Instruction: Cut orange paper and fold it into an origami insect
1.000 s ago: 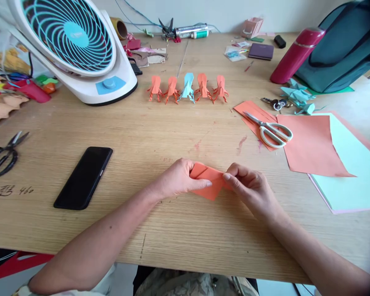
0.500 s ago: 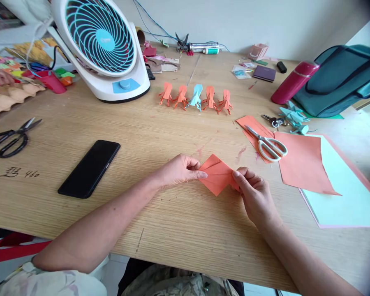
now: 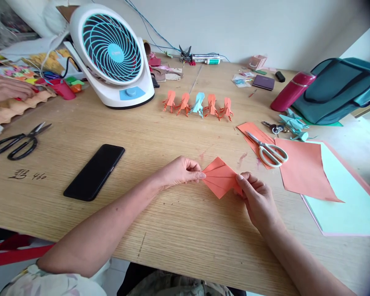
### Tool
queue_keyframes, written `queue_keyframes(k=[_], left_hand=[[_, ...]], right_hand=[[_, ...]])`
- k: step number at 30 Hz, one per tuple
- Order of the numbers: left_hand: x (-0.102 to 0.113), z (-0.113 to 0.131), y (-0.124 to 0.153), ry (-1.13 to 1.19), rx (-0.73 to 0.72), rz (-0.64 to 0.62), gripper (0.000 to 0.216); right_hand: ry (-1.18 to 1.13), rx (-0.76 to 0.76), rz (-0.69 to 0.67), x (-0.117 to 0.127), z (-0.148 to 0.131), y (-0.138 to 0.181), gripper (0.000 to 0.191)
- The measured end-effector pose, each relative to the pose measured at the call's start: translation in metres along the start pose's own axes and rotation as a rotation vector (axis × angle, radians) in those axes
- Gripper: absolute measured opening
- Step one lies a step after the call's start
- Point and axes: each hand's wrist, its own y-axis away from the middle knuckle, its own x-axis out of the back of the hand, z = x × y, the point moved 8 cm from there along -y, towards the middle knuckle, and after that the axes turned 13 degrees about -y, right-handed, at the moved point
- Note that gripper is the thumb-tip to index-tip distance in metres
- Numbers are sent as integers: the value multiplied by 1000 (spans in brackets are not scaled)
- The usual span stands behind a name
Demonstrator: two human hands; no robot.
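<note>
A folded piece of orange origami paper (image 3: 220, 179), creased and roughly diamond-shaped, is held between both hands just over the wooden table (image 3: 160, 230). My left hand (image 3: 185, 170) pinches its left corner between thumb and fingers. On the opposite side, my right hand (image 3: 255, 195) grips the right corner with the thumb on top, hiding part of it. Beyond the hands stands a row of several folded paper figures, orange ones (image 3: 211, 105) with a light blue one (image 3: 198, 103) in the middle.
White-handled scissors (image 3: 273, 154) lie on orange paper (image 3: 305, 168) at right, by keys (image 3: 273, 128), a red flask (image 3: 292, 91) and a teal bag (image 3: 336, 90). On the left are a phone (image 3: 94, 172), black scissors (image 3: 21, 142), a fan (image 3: 115, 53) and another person's hand (image 3: 10, 88).
My view has shifted slightly, so the table's things appear lower and a little to the right. My left fingers have slid outward to the paper's left tip. At far left, the other person's hand has come further in.
</note>
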Motion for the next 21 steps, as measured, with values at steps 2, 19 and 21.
queue_keyframes(k=[2, 19, 21], left_hand=[[0, 2, 1, 12, 11, -5, 34], [4, -4, 10, 17, 233, -58, 40], [1, -2, 11, 28, 238, -77, 42]], right_hand=[[35, -1, -8, -1, -1, -1, 37], [681, 226, -442, -27, -19, 17, 49], [894, 398, -439, -32, -26, 26, 54]])
